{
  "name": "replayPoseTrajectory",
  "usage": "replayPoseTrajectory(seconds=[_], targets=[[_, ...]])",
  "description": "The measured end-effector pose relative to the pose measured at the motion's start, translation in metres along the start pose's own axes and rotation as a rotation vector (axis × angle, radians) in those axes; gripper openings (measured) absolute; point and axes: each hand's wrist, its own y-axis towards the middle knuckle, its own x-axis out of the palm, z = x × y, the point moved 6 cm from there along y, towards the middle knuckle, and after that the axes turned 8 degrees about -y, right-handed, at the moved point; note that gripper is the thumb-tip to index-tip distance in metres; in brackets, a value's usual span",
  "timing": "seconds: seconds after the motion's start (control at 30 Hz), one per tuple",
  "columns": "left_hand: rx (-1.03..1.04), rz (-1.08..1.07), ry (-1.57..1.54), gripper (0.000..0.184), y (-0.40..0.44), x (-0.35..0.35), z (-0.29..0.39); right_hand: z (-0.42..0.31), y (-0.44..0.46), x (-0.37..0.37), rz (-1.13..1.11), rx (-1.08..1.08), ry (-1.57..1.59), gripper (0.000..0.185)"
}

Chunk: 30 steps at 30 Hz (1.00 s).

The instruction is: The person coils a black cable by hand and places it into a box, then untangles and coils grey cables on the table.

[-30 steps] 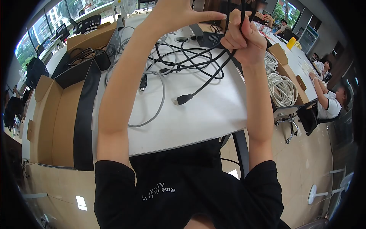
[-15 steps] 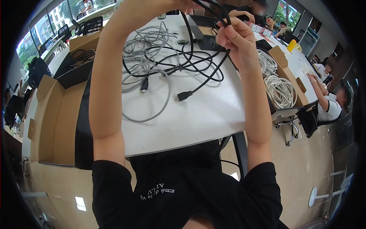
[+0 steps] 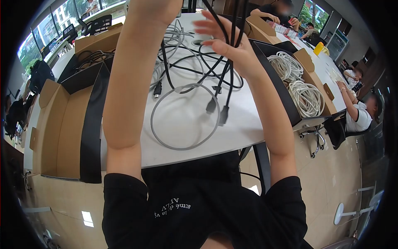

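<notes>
Black cables (image 3: 235,25) hang from above the top edge, passing in front of my right hand (image 3: 234,47). That hand is open, its fingers stretched left and blurred, with the strands against the palm. Two cable ends with plugs (image 3: 224,116) dangle below it over the table (image 3: 186,155). Only the wrist end of my left hand (image 3: 163,10) shows at the top; its fingers are out of frame. Another black plug (image 3: 157,89) lies beside my left forearm. A grey cable (image 3: 153,124) forms a wide loop in front, joining a tangle of grey and black cables behind.
An open cardboard box (image 3: 68,133) stands at the left, with a box of black cables (image 3: 89,60) behind it. On the right, a box (image 3: 309,122) holds coiled white cables (image 3: 306,98). Other people sit at tables, one person (image 3: 358,114) at the far right.
My right hand has moved left and opened from a grip on the black cables. My left arm has shifted right and up. Two plug ends now hang together, and the grey loop has shifted forward.
</notes>
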Motion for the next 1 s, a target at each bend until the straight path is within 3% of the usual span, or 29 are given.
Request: replayPoseTrajectory(seconds=[0.23, 0.3, 0.33, 0.43, 0.53, 0.63, 0.77, 0.8, 0.83, 0.97, 1.0], targets=[[0.009, 0.165, -0.437, 0.029, 0.009, -0.032, -0.005, -0.001, -0.002, 0.021, -0.149, 0.245, 0.174, 0.045], [0.016, 0.262, -0.556, 0.029, 0.010, -0.051, -0.005, -0.003, 0.000, 0.018, -0.140, 0.261, 0.080, 0.037], [-0.011, 0.057, -0.663, 0.027, 0.013, -0.061, -0.004, -0.003, 0.002, 0.012, -0.124, 0.276, 0.036, 0.036], [0.124, 0.243, -0.629, 0.027, 0.016, -0.091, 0.014, 0.010, 0.004, -0.003, -0.025, 0.276, -0.164, 0.032], [0.023, -0.006, -0.709, 0.034, 0.021, -0.096, 0.031, 0.031, 0.002, -0.015, -0.036, 0.331, -0.287, 0.032], [-0.016, 0.051, -0.713, 0.036, 0.017, -0.078, 0.028, 0.037, 0.000, -0.007, -0.059, 0.302, -0.222, 0.032], [-0.029, -0.027, -0.640, 0.038, 0.014, -0.061, 0.032, 0.027, -0.003, 0.007, -0.165, 0.157, -0.481, 0.070], [0.004, -0.006, -0.569, 0.038, 0.013, -0.063, 0.033, 0.027, -0.007, 0.016, -0.262, 0.258, -0.493, 0.086], [0.036, 0.015, -0.497, 0.037, 0.011, -0.066, 0.033, 0.026, -0.008, 0.025, -0.295, 0.228, -0.583, 0.089], [-0.080, 0.089, -0.522, 0.031, 0.018, -0.117, 0.025, 0.022, -0.009, 0.051, -0.473, 0.263, -0.908, 0.051], [-0.025, 0.434, -0.372, 0.028, 0.012, -0.120, 0.023, 0.025, -0.009, 0.053, -0.526, 0.270, -1.004, 0.042]])
